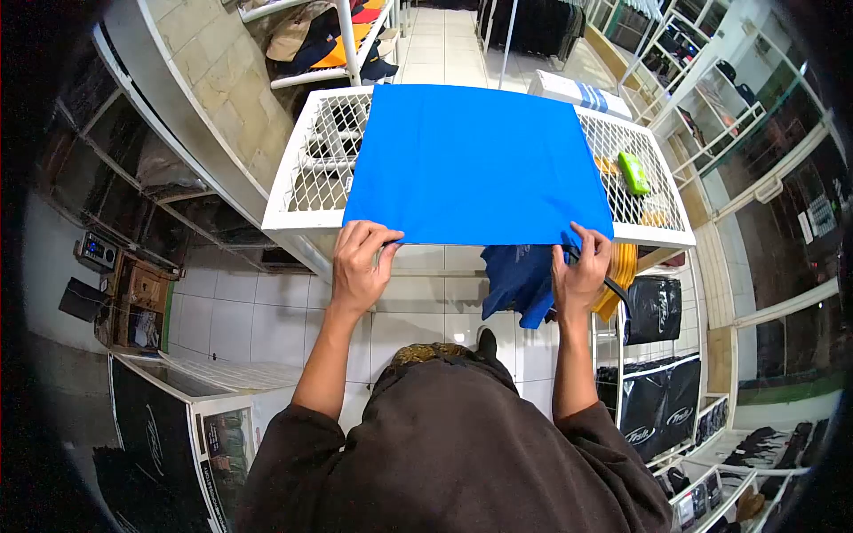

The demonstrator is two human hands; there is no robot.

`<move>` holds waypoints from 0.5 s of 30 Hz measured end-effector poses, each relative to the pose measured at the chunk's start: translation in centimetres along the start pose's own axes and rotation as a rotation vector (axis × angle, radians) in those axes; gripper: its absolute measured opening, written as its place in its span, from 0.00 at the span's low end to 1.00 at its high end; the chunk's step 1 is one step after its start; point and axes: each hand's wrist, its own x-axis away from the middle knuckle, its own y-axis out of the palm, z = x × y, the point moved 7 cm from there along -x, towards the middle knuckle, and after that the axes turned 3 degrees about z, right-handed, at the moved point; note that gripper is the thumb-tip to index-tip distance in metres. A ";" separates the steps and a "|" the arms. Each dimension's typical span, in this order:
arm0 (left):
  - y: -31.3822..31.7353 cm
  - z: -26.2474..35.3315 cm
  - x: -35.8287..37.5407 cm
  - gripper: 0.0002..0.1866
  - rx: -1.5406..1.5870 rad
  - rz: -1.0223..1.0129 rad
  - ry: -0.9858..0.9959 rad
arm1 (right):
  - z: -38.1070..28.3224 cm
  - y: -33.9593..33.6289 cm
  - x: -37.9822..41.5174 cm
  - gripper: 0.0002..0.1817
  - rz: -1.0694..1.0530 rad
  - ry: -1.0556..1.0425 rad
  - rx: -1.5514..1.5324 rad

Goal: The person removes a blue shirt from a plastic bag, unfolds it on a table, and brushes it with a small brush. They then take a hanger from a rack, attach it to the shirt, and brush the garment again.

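A bright blue piece of fabric (475,164) lies spread flat across the white mesh-topped table (302,220), its near edge drawn straight along the table's front. My left hand (361,262) pinches the near left corner between thumb and fingers. At the near right corner, my right hand (582,266) grips the same edge, thumb below and fingers on top. Darker blue cloth (520,282) hangs beneath the table edge, just left of my right hand.
A green packet (633,173) rests on the mesh at the right. Yellow cloth (625,271) hangs below the table's right front. Behind stands a white box (582,91). Shelves with caps (306,40) are at the back left, and black packaged bags (653,309) sit on a rack at right.
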 end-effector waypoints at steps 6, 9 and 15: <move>0.2 0.4 0.1 0.07 -0.049 -0.102 0.040 | -3.5 5.2 -2.4 0.27 -0.130 -0.063 -0.082; 0.3 1.5 -0.9 0.07 -0.018 -0.178 0.108 | -4.1 7.4 -2.3 0.23 -0.233 -0.093 -0.132; 5.3 -2.2 -5.0 0.14 -0.055 -0.202 0.043 | -3.7 5.5 -2.9 0.18 -0.097 -0.199 0.074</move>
